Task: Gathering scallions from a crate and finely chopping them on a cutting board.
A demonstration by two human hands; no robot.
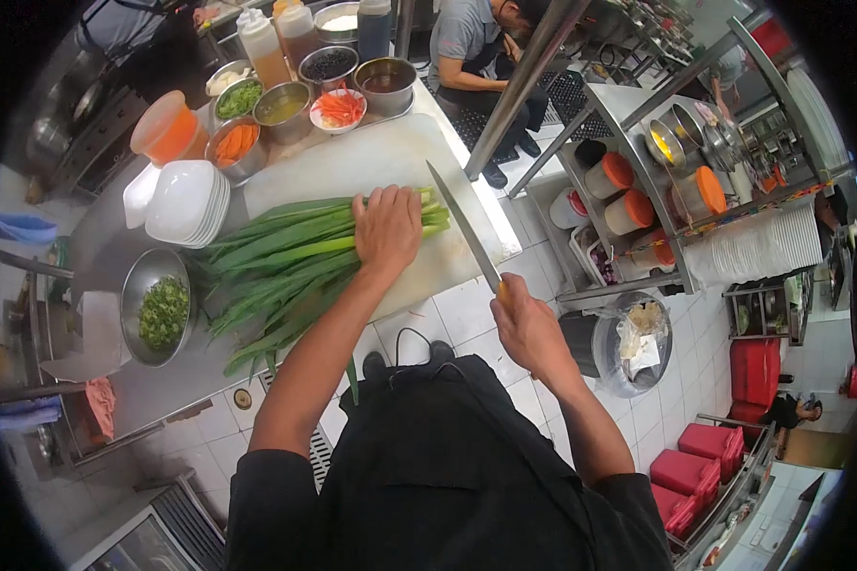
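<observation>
A large bunch of green onions [293, 250] lies across the white cutting board [343, 160], its pale cut ends to the right and its green tops hanging over the board's left and front edges. My left hand [389, 228] presses down on the bunch near those pale ends. In my right hand [525, 314] is a kitchen knife [465, 223], gripped by its yellowish handle. The blade points away from me, just right of the onions and apart from them. To the left, a steel bowl [130, 314] holds chopped green onion [164, 312].
Stacked white dishes [189, 200] stand behind the chopped-onion bowl. Along the board's far side are steel bowls, a dish of red strips [338, 108] and squeeze bottles [263, 53]. A lined bin [632, 350] is at my right, below a shelf rack [646, 164]. A seated person [464, 64] is beyond the table.
</observation>
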